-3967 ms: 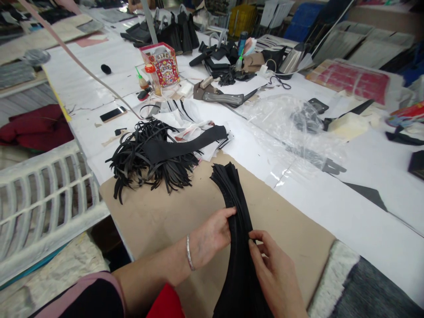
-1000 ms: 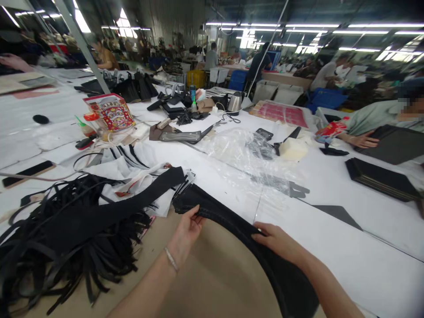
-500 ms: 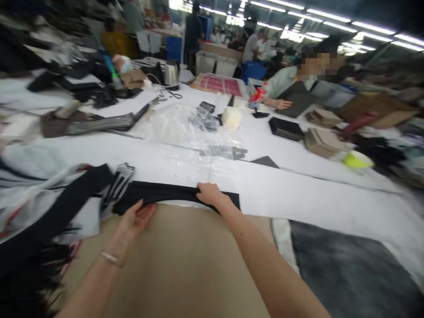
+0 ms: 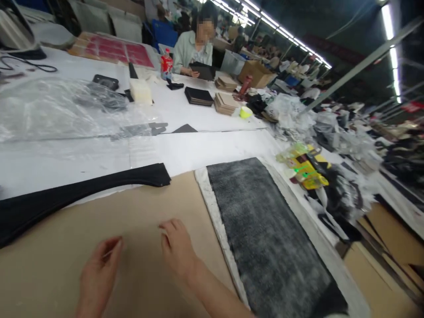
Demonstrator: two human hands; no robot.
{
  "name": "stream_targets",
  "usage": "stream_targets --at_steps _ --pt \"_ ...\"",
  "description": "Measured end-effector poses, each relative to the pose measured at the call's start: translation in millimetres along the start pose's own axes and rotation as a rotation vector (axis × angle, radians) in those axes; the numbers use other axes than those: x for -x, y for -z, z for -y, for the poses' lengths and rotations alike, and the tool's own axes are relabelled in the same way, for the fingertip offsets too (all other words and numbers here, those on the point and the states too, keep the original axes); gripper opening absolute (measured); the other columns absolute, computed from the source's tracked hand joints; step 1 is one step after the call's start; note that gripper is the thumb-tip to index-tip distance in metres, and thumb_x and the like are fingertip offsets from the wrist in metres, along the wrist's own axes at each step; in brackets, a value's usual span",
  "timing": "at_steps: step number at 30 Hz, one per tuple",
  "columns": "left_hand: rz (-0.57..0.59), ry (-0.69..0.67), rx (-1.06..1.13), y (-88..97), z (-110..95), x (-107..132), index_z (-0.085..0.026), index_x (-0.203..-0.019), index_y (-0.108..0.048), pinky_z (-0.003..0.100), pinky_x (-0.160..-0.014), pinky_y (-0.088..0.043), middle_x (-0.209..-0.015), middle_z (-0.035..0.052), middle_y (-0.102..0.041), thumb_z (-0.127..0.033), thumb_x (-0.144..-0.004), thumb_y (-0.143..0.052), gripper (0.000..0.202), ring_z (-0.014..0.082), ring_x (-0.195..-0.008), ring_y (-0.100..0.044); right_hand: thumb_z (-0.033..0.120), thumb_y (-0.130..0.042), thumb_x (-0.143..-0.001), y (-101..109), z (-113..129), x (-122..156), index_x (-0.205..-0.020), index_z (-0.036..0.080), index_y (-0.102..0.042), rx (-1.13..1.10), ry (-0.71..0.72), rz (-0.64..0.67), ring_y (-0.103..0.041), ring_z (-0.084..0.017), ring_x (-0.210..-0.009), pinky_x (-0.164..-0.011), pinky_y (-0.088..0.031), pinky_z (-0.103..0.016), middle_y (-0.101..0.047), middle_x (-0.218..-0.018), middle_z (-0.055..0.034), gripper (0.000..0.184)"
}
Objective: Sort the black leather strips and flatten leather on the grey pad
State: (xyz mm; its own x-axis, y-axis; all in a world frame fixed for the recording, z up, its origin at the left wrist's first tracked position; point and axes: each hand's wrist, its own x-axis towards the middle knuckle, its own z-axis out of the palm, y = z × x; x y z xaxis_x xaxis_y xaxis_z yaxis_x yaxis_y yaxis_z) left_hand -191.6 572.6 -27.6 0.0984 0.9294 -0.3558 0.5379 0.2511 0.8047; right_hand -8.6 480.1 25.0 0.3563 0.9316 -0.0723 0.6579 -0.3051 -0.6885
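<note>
Tan board [image 4: 142,205], 1 blk bundle [image 4: 82,190] along edge; L hand [image 4: 100,270], R hand [image 4: 179,249] both unclosed.

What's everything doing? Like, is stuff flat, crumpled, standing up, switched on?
Left hand: fingers bent, grip unclear
Right hand: partly open, nothing visibly held
Curved black strips: lying together
Dark grey sheet: lying flat
Clear plastic: crumpled
Red-labelled bottle: upright
Tan pieces: stacked
Ceiling light: lit
</note>
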Motion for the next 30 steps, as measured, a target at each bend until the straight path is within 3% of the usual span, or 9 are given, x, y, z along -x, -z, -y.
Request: stream_targets --at_steps 2,4,7,11,14,17,20,30 --pt "0.227 -0.216 -0.069 -39.7 5 41 -0.025 -0.095 -0.064 0.044 -0.082 -0.054 -0.100 0.0057 -0.067 -0.056 -0.072 -0.057 0.039 0.0277 -0.085 -0.066 0.002 -0.050 -0.081 12 -20 77 -0.108 0.020 -0.058 -0.029 -0.123 -0.055 -0.055 -0.018 -0.100 -0.089 -0.046 -0.028 -0.061 -0.104 -0.0038 0.034" --pt "0.394 -0.397 -0.104 -77.1 9 78 -0.025 -0.100 -0.064 0.043 -0.087 -0.053 -0.106 0.0063 -0.066 -0.050 -0.079 -0.052 0.035 0.0265 -0.093 -0.064 0.002 -0.046 -0.079 29 -42 151 -0.103 0.020 -0.060 -0.030 -0.253 -0.118 -0.058 -0.017 -0.096 -0.085 -0.048 -0.027 -0.062 -0.099 -0.0036 0.033" --pt "0.537 -0.632 -0.193 -124.6 13 118 -0.025 -0.108 -0.063 0.045 -0.101 -0.045 -0.112 0.0063 -0.064 -0.039 -0.087 -0.047 0.030 0.0255 -0.108 -0.059 0.008 -0.038 -0.086 62 -81 252 -0.103 0.019 -0.060 0.019 -0.461 -0.230 -0.060 -0.019 -0.094 -0.083 -0.049 -0.030 -0.062 -0.098 -0.0062 0.031" --pt "0.512 -0.843 -0.325 -169.6 10 143 -0.021 -0.113 -0.060 0.042 -0.101 -0.044 -0.115 0.0093 -0.061 -0.032 -0.089 -0.041 0.032 0.0251 -0.111 -0.055 0.019 -0.034 -0.091 104 -131 363 -0.100 0.017 -0.062 0.101 -0.673 -0.365 -0.062 -0.022 -0.089 -0.078 -0.051 -0.034 -0.063 -0.096 -0.0092 0.029" --pt "0.416 -0.885 -0.421 -189.5 10 152 -0.017 -0.114 -0.058 0.046 -0.101 -0.042 -0.115 0.0131 -0.058 -0.033 -0.090 -0.040 0.034 0.0288 -0.111 -0.051 0.024 -0.032 -0.093 125 -163 421 -0.103 0.016 -0.062 0.142 -0.748 -0.426 -0.062 -0.023 -0.091 -0.079 -0.052 -0.037 -0.062 -0.100 -0.0110 0.033" --pt "0.333 -0.894 -0.501 -200.7 14 165 -0.013 -0.117 -0.056 0.050 -0.103 -0.036 -0.120 0.0169 -0.054 -0.032 -0.091 -0.039 0.036 0.0324 -0.115 -0.046 0.023 -0.032 -0.094 140 -190 457 -0.110 0.016 -0.061 0.172 -0.753 -0.428 -0.059 -0.023 -0.098 -0.087 -0.050 -0.039 -0.060 -0.106 -0.0111 0.034" --pt "0.246 -0.926 -0.618 -207.9 20 179 -0.013 -0.122 -0.053 0.050 -0.104 -0.033 -0.125 0.0178 -0.052 -0.031 -0.093 -0.036 0.038 0.0328 -0.119 -0.044 0.019 -0.033 -0.093 153 -213 474 -0.118 0.017 -0.059 0.199 -0.711 -0.384 -0.054 -0.024 -0.104 -0.093 -0.046 -0.040 -0.057 -0.110 -0.0108 0.036" --pt "0.110 -0.990 -0.881 -223.5 23 197 -0.012 -0.128 -0.050 0.047 -0.104 -0.033 -0.128 0.0179 -0.052 -0.030 -0.095 -0.034 0.041 0.0314 -0.120 -0.044 0.011 -0.039 -0.093 175 -266 482 -0.130 0.027 -0.055 0.288 -0.600 -0.217 -0.049 -0.026 -0.097 -0.081 -0.040 -0.040 -0.053 -0.109 -0.0091 0.044"
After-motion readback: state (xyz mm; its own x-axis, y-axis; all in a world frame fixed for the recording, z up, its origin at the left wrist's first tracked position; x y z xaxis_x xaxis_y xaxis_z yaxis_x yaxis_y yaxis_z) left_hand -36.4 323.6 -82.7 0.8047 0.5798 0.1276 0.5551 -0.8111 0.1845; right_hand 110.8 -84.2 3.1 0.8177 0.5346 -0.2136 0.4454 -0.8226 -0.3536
